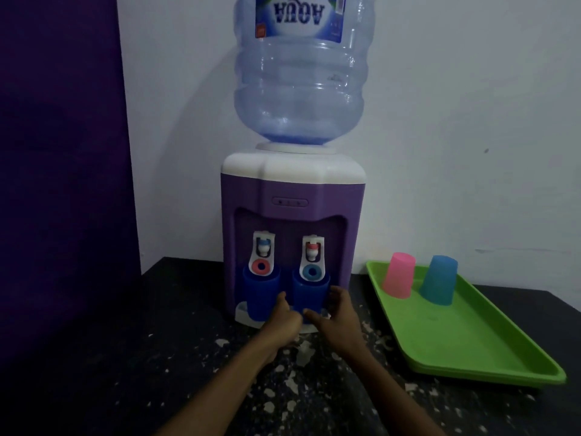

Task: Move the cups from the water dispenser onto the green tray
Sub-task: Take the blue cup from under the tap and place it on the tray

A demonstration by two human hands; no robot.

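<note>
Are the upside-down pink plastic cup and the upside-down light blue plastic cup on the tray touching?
Apart. The head view shows green tray floor between the pink cup and the light blue cup.

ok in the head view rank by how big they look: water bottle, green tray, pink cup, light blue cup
1. water bottle
2. green tray
3. pink cup and light blue cup: look about alike, no ranking.

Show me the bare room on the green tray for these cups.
The green tray is bare from the pink cup and light blue cup down to its near rim. Crowded: the far end, where both stand upside down.
</note>
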